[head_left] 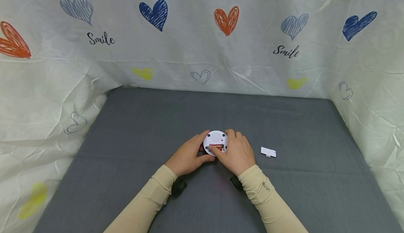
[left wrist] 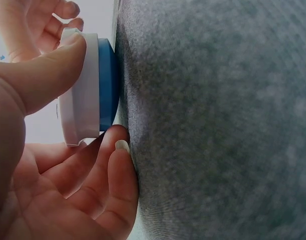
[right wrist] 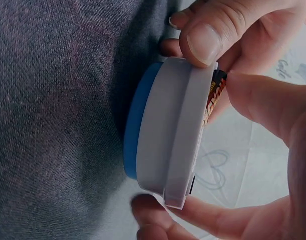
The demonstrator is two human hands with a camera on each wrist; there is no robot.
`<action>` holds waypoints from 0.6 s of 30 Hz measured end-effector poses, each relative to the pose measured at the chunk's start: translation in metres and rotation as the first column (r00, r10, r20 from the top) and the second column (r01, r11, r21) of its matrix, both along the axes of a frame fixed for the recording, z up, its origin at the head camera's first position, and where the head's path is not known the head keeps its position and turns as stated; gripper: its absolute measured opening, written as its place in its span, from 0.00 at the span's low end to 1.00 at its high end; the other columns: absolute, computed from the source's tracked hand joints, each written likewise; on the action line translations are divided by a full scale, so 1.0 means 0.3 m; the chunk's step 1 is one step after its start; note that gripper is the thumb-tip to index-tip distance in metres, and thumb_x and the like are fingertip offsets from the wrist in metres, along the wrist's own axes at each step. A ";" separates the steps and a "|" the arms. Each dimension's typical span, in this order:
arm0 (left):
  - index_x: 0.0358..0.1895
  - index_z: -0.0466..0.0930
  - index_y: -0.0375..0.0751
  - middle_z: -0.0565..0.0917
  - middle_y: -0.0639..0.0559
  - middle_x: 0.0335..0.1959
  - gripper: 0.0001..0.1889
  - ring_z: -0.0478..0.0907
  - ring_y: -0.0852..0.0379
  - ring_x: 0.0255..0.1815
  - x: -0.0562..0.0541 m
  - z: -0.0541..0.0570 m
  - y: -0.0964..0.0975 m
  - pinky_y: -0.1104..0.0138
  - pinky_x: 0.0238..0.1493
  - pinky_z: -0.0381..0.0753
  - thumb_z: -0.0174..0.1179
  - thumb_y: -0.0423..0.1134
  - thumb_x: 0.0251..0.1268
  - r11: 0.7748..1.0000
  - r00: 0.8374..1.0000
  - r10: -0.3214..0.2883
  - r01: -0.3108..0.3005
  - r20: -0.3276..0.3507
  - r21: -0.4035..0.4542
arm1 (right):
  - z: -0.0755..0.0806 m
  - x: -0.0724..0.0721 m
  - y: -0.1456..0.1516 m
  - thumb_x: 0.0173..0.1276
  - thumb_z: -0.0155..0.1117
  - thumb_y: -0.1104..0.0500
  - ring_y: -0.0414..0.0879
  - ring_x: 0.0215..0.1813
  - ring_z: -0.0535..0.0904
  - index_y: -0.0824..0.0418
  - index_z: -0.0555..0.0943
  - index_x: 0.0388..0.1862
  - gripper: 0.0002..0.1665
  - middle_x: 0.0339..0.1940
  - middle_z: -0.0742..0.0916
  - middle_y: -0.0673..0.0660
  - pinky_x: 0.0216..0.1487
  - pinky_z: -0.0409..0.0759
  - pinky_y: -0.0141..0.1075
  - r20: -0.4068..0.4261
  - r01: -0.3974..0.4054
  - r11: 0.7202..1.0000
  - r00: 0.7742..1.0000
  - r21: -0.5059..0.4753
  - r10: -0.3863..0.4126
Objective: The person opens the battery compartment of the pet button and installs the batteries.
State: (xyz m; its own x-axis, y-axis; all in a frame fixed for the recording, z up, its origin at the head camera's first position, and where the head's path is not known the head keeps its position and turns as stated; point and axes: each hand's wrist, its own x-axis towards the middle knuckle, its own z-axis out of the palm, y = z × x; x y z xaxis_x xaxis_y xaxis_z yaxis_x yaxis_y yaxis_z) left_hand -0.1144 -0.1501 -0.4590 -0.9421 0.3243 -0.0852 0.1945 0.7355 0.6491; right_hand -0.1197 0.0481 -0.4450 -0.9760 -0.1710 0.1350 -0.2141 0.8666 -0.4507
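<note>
A round white device (head_left: pixel 216 137) with a blue dome (right wrist: pixel 137 125) lies blue side down on the grey cloth, its open battery compartment facing up. My left hand (head_left: pixel 187 157) grips its left side, thumb on the white rim (left wrist: pixel 82 100) and fingers curled low around the edge. On the other side, my right hand (head_left: pixel 238 153) holds the rim with its fingers while its thumb presses the end of a battery (right wrist: pixel 216 92). That battery stands partly out of the compartment at one end. Red-and-black battery casing shows beside the right thumb in the head view.
A small white battery cover (head_left: pixel 268 151) with a tab lies on the grey table cloth (head_left: pixel 303 198), right of my right hand. A white curtain (head_left: pixel 189 43) printed with hearts hangs behind and along both sides of the table.
</note>
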 end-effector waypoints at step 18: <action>0.86 0.61 0.43 0.84 0.48 0.63 0.49 0.81 0.56 0.51 -0.005 0.000 0.001 0.57 0.58 0.82 0.77 0.52 0.68 1.000 0.999 -0.018 0.018 -0.041 0.009 | 0.001 -0.012 0.003 0.66 0.75 0.39 0.49 0.26 0.80 0.66 0.81 0.56 0.35 0.29 0.87 0.57 0.26 0.75 0.42 0.107 0.010 0.999 0.994 -0.049 -0.004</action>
